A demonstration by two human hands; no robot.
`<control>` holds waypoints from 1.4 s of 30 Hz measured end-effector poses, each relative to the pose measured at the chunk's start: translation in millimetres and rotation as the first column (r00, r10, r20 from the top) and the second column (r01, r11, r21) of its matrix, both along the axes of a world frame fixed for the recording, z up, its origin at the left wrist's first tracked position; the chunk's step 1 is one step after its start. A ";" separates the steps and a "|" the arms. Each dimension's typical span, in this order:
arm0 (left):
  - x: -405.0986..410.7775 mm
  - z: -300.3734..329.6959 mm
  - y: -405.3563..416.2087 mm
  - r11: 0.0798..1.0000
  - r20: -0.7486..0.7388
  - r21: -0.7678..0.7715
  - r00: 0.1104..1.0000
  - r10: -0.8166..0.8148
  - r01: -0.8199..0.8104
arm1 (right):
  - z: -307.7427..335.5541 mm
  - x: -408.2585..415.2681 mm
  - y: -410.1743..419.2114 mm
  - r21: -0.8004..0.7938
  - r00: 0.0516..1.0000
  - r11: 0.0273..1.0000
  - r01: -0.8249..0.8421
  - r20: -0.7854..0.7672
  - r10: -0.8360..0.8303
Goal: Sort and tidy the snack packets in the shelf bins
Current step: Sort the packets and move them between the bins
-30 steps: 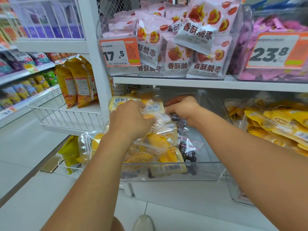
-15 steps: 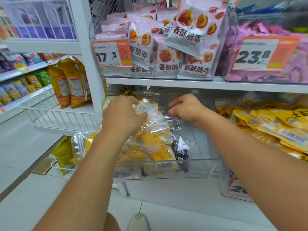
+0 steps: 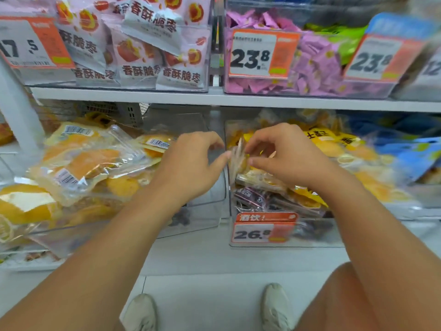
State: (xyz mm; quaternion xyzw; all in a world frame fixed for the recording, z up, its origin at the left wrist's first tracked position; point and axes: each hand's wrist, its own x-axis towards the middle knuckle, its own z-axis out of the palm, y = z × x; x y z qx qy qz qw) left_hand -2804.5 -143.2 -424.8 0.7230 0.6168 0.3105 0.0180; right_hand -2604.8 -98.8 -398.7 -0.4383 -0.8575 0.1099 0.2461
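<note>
My right hand pinches a clear snack packet with yellow pieces, held edge-on over the left rim of the right clear bin. My left hand meets the packet's left edge with its thumb tip, its fingers curled above. Below the packet, dark purple packets and yellow packets lie mixed in that bin. The left clear bin holds a heap of clear packets of yellow dried fruit on its left side.
An orange price tag reading 26.8 hangs on the right bin's front. The shelf board above carries bins of pink-white packets and purple sweets. Blue packets lie at far right. My shoes stand on the white floor.
Both hands have left the heap in the left bin and moved right to the right bin's rim. A clear packet now sits between them, and the view has swung right.
</note>
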 end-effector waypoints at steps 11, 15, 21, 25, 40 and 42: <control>33.2 -9.1 7.0 0.984 -0.221 -0.107 0.962 -0.163 0.142 | -7.7 8.0 -2.9 -0.193 0.875 0.980 0.046 0.481 0.054; 34.9 -10.1 2.5 0.980 -0.223 -0.141 0.960 -0.169 0.140 | -6.6 6.3 -20.4 -0.091 0.807 0.986 0.137 0.588 -0.058; 27.3 -13.3 -0.9 0.974 -0.148 -0.142 0.969 -0.196 0.175 | -10.1 -12.2 -39.7 0.093 0.743 0.986 0.138 0.648 -0.165; 23.7 -13.9 -0.8 0.972 -0.112 -0.110 0.969 -0.222 0.210 | -7.9 -3.9 -33.8 0.190 0.796 0.977 0.099 0.575 -0.193; 54.3 -22.0 18.8 0.967 0.158 -0.056 0.959 -0.237 0.248 | -8.9 67.8 -23.4 -0.425 0.999 0.905 0.003 -0.030 -0.017; 53.4 -20.4 17.5 0.972 0.230 -0.043 0.949 -0.216 0.231 | -9.3 66.2 -27.7 -0.398 0.929 0.917 -0.024 0.330 0.167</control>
